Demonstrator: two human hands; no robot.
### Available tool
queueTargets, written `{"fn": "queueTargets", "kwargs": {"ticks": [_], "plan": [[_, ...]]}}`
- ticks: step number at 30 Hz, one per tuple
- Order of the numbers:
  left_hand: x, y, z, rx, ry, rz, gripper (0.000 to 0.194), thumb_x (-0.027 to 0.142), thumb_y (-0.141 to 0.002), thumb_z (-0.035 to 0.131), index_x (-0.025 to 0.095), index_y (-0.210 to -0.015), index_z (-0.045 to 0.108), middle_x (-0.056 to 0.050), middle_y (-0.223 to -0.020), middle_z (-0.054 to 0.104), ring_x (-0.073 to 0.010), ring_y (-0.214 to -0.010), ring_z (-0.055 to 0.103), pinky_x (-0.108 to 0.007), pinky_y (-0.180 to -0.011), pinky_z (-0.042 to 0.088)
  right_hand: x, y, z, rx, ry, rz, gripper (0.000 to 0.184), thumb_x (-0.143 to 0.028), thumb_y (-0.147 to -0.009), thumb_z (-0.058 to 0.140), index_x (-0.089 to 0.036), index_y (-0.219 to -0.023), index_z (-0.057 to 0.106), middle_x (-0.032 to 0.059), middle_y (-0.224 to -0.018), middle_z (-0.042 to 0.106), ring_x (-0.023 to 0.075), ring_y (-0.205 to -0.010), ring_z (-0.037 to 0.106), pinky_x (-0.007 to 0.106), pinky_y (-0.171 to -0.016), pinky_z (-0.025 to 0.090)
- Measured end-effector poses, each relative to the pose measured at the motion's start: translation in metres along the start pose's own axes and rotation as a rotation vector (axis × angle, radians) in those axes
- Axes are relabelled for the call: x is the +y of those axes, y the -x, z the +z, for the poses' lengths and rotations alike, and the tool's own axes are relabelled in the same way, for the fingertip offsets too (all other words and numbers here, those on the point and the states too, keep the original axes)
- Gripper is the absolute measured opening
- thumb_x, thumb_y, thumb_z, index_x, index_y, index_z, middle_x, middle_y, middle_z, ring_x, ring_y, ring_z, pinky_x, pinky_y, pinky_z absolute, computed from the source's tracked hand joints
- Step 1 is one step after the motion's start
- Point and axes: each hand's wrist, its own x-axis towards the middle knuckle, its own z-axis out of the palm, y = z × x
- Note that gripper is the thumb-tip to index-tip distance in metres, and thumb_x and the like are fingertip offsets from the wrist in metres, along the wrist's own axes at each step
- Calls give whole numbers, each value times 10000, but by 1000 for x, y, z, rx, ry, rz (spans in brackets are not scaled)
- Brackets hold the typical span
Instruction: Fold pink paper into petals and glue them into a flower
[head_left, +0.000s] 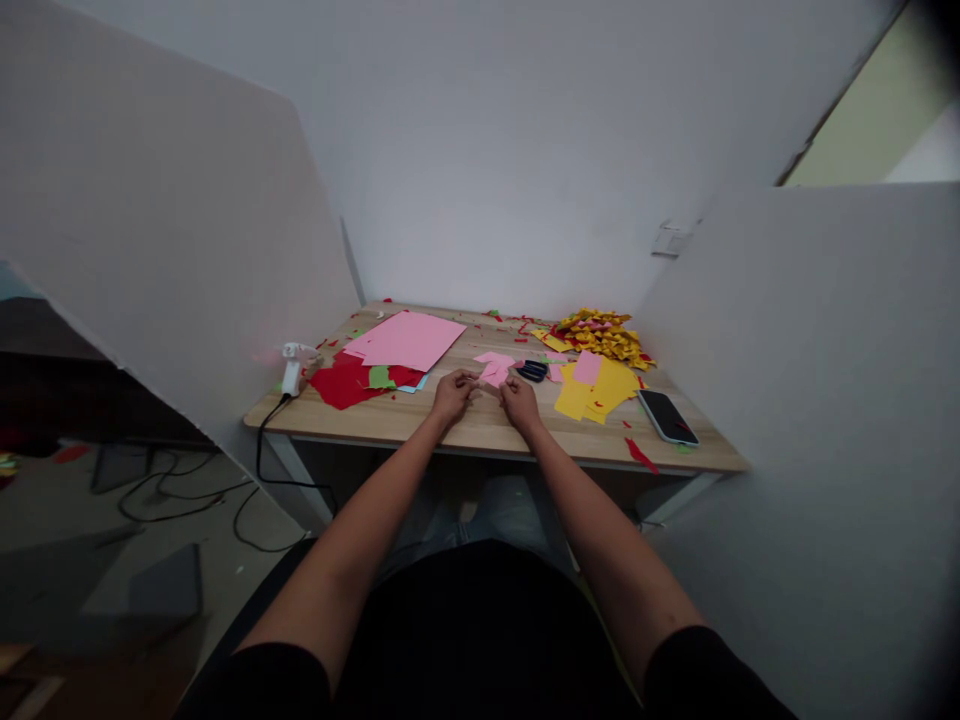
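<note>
Left hand (454,398), right hand (520,403): fingers curled almost to pinches, hold on paper unclear | pink paper piece (495,370) between fingertips, slightly beyond | phone (667,416) near right | glue gun (294,368) left | scissors (533,371) crowding right hand | pink sheets (416,340) far left | yellow pile (609,335) far right | wood-grain table (487,432), white wall (487,150) behind

Dim, flat, greyish light fills the view, its source out of frame. The back wall (480,170) is palest low down, just above the counter (487,432), and duller higher up. Deep shadow lies beneath the counter and over the floor (67,530) at left; the black shirt (487,640) loses nearly all detail. Wide-angle distortion tilts the 2 side panels, and black vignetting eats the right-hand corners. Fine edges around the pink paper (495,372) are soft.
</note>
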Motion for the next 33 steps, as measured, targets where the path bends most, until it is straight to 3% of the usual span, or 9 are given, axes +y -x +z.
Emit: {"fn": "queueTargets", "kwargs": {"ticks": [12, 18, 23, 33], "plan": [[4, -3, -3, 97, -22, 15, 354, 365, -962, 609, 152, -1244, 589, -92, -1179, 640, -197, -977, 658, -390, -824, 588, 1, -2, 1, -47, -44, -32, 326, -378, -964, 614, -171, -1216, 617, 78, -1197, 653, 203, -997, 666, 402, -846, 584], [3, -5, -2, -44, -130, 48, 336, 365, -954, 621, 145, -1208, 611, -88, -1174, 647, -206, -995, 658, -402, -846, 583, -2, 3, 1, -115, -35, -61, 320, -378, -960, 619, -170, -1204, 624, 75, -1194, 655, 206, -1002, 665, 405, -853, 582], [1, 0, -2, -121, -215, 70, 348, 372, -951, 624, 145, -1214, 612, -88, -1197, 641, -222, -1027, 652, -419, -870, 576, -4, 3, 0, -90, -28, -69, 328, -390, -964, 610, -170, -1207, 622, 76, -1196, 655, 208, -1006, 664, 409, -859, 580], [3, 1, 3, -130, -272, 117, 345, 370, -949, 627, 145, -1210, 616, -88, -1198, 642, -220, -1025, 652, -416, -868, 576, 0, -1, -2, -31, 5, -85, 342, -378, -954, 627, -165, -1222, 616, 79, -1214, 648, 218, -1026, 661, 419, -865, 578]]}}
